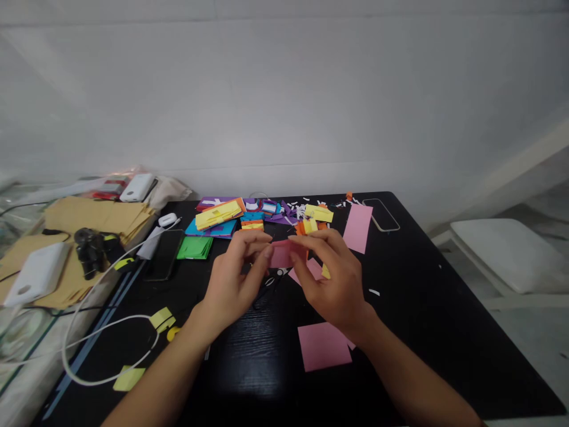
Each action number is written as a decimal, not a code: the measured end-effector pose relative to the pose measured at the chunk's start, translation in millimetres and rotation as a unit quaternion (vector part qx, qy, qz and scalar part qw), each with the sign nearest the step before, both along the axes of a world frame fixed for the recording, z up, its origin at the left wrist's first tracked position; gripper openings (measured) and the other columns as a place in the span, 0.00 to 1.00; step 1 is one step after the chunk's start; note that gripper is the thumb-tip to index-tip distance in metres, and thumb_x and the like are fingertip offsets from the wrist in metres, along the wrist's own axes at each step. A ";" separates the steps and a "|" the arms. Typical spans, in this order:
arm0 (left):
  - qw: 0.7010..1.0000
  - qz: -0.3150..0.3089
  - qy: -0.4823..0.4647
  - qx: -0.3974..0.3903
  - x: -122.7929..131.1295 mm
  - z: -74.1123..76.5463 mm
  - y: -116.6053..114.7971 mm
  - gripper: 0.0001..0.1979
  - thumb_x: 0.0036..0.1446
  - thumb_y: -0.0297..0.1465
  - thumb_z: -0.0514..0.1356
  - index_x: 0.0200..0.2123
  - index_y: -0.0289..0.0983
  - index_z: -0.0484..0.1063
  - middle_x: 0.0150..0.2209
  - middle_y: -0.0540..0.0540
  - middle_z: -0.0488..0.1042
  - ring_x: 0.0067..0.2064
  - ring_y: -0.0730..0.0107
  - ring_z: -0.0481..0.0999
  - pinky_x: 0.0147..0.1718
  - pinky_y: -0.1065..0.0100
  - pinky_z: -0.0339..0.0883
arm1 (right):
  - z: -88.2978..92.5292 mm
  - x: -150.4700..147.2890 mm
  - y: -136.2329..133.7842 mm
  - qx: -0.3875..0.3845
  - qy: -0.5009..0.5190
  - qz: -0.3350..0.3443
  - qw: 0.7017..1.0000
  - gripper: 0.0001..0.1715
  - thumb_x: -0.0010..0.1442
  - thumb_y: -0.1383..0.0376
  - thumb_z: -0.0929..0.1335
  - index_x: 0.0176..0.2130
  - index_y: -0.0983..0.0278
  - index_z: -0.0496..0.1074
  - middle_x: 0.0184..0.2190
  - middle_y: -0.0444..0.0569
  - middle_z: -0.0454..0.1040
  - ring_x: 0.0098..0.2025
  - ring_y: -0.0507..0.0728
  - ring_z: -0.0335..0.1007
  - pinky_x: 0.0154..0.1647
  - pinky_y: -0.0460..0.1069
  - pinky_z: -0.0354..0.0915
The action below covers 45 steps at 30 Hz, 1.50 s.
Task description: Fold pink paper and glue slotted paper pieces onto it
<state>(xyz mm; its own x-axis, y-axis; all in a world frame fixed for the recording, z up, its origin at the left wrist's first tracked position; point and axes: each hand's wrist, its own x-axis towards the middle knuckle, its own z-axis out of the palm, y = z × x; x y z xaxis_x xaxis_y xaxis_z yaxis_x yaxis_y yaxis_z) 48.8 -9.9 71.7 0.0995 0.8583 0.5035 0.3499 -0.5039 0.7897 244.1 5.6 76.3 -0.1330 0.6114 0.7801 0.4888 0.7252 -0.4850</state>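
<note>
Between my two hands a small piece of pink paper [281, 255] is held up above the black table. My left hand [237, 273] pinches its left edge between thumb and fingers. My right hand [331, 267] grips the right edge the same way. Just below the paper lies a pair of scissors [269, 282], partly hidden. Another pink sheet [323, 346] rests flat near my right wrist, and more pink paper [312, 270] lies partly behind my right hand. A longer pink strip [358, 228] is farther back on the right.
Folded coloured paper pieces [220, 214] and white and purple scraps [293, 210] lie along the table's back. Green paper [194, 247], a dark phone [164, 255] and a white cable [66, 350] are on the left. A phone-shaped item [381, 214] lies back right, beyond it a white stool [511, 255].
</note>
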 end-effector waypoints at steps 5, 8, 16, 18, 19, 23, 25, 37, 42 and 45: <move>1.000 -0.007 0.003 0.002 2.1 1.6 -0.4 0.08 0.73 0.27 0.60 0.53 0.41 0.69 0.36 0.51 0.83 0.27 0.78 0.80 0.25 0.78 0.75 | -0.1 -1.8 -0.1 -0.030 0.018 0.052 0.998 0.12 0.70 0.73 0.71 0.51 0.59 0.76 0.45 0.50 0.82 0.47 0.59 0.81 0.50 0.57 0.80; 1.000 -0.019 -0.015 -0.015 2.7 1.7 -0.1 0.07 0.73 0.28 0.61 0.51 0.42 0.69 0.37 0.52 0.82 0.26 0.78 0.81 0.23 0.79 0.74 | -0.3 -1.6 0.8 -0.041 0.028 0.056 0.997 0.11 0.71 0.73 0.71 0.50 0.59 0.76 0.42 0.48 0.83 0.42 0.56 0.81 0.46 0.54 0.80; 0.997 -0.012 0.009 -0.074 3.3 3.2 0.1 0.06 0.71 0.32 0.63 0.50 0.42 0.72 0.34 0.51 0.80 0.27 0.74 0.80 0.23 0.75 0.74 | -1.8 -3.3 -0.8 -0.081 0.087 0.059 0.991 0.12 0.69 0.73 0.72 0.49 0.58 0.76 0.39 0.45 0.81 0.38 0.54 0.81 0.42 0.52 0.80; 0.998 0.007 0.036 -0.054 2.8 4.9 0.7 0.04 0.71 0.31 0.63 0.48 0.41 0.74 0.34 0.51 0.79 0.29 0.74 0.79 0.26 0.74 0.72 | -0.6 -1.5 -1.4 -0.112 0.110 0.081 0.984 0.13 0.68 0.72 0.72 0.50 0.58 0.76 0.43 0.47 0.80 0.40 0.55 0.81 0.42 0.52 0.82; 0.998 0.014 0.048 -0.042 2.4 5.7 1.1 0.04 0.70 0.31 0.62 0.46 0.41 0.76 0.34 0.50 0.79 0.30 0.74 0.78 0.27 0.73 0.72 | 0.7 0.3 -1.4 -0.122 0.110 0.097 0.982 0.14 0.68 0.72 0.71 0.51 0.58 0.76 0.45 0.48 0.79 0.42 0.55 0.82 0.43 0.52 0.82; 0.997 0.017 0.066 -0.027 -0.7 7.9 2.9 0.07 0.71 0.30 0.61 0.47 0.41 0.79 0.37 0.49 0.81 0.34 0.72 0.78 0.34 0.69 0.72 | 8.7 11.1 1.7 -0.130 0.051 0.169 0.976 0.22 0.66 0.77 0.68 0.55 0.58 0.78 0.54 0.54 0.75 0.49 0.57 0.82 0.44 0.53 0.84; 0.998 0.007 0.061 -0.034 -2.5 8.7 3.7 0.08 0.72 0.30 0.60 0.47 0.41 0.80 0.40 0.47 0.83 0.37 0.70 0.80 0.37 0.68 0.74 | 11.9 16.3 4.4 -0.115 0.009 0.192 0.975 0.23 0.66 0.78 0.67 0.53 0.58 0.78 0.53 0.53 0.77 0.51 0.57 0.82 0.49 0.54 0.83; 0.997 -0.041 0.046 -0.046 -5.5 12.1 6.5 0.09 0.72 0.29 0.59 0.45 0.40 0.80 0.38 0.46 0.82 0.35 0.68 0.79 0.34 0.67 0.71 | 13.0 22.9 6.4 -0.044 -0.042 0.198 0.978 0.22 0.67 0.78 0.70 0.53 0.55 0.78 0.54 0.50 0.79 0.53 0.58 0.81 0.54 0.58 0.82; 0.995 -0.071 0.053 -0.051 -4.5 11.6 4.5 0.08 0.71 0.27 0.58 0.43 0.39 0.77 0.32 0.49 0.76 0.31 0.71 0.74 0.30 0.69 0.68 | 10.4 23.1 10.6 -0.058 -0.085 0.174 0.979 0.22 0.64 0.77 0.73 0.52 0.54 0.80 0.56 0.52 0.77 0.58 0.62 0.78 0.53 0.60 0.81; 0.994 -0.082 0.035 -0.068 -3.7 7.8 3.2 0.07 0.72 0.27 0.58 0.48 0.40 0.75 0.36 0.48 0.77 0.33 0.72 0.76 0.31 0.70 0.69 | 10.2 24.8 12.5 -0.098 -0.087 0.185 0.974 0.16 0.63 0.76 0.74 0.46 0.57 0.81 0.57 0.52 0.78 0.59 0.62 0.79 0.57 0.60 0.80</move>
<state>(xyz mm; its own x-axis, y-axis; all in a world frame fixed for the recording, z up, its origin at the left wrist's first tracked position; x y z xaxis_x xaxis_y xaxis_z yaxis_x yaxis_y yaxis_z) 45.1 -6.6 79.5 0.2743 0.8876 0.3702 0.3286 -0.4483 0.8313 268.9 18.1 86.5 -0.4927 0.6308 0.5994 0.2979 0.7695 -0.5649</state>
